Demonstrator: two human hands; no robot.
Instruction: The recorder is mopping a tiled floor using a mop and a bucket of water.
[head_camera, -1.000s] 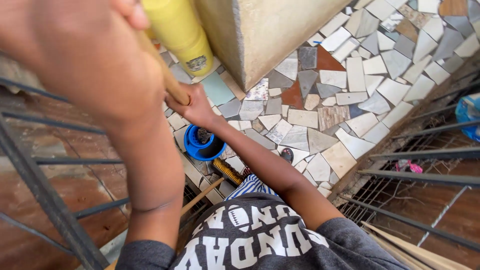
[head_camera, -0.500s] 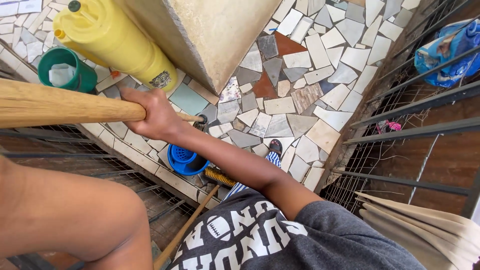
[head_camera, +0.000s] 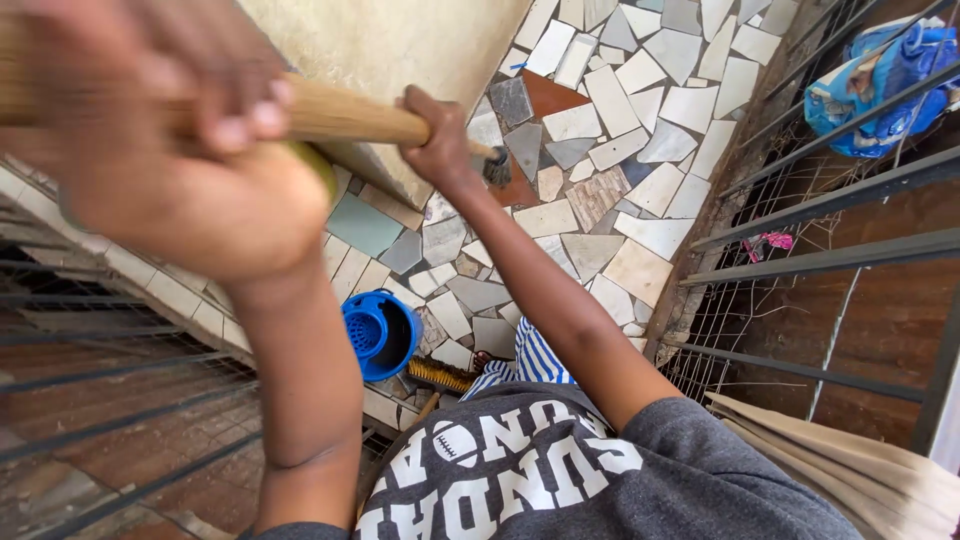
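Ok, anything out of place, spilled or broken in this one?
Mostly minor. The blue bucket lies tipped on its side on the mosaic floor, beside a scrub brush. No spill shows. Both hands, left hand and right hand, grip the wooden handle.

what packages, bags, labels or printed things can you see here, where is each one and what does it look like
Plastic bag: top right, behind the metal bars; crumpled, blue with yellow and white print.
Shirt print: bottom centre, on the grey shirt; white block letters and a small white ball shape.
Pink scrap: right of the tiled floor, by the bars; small, crumpled, maybe a wrapper.
No signs or screens.
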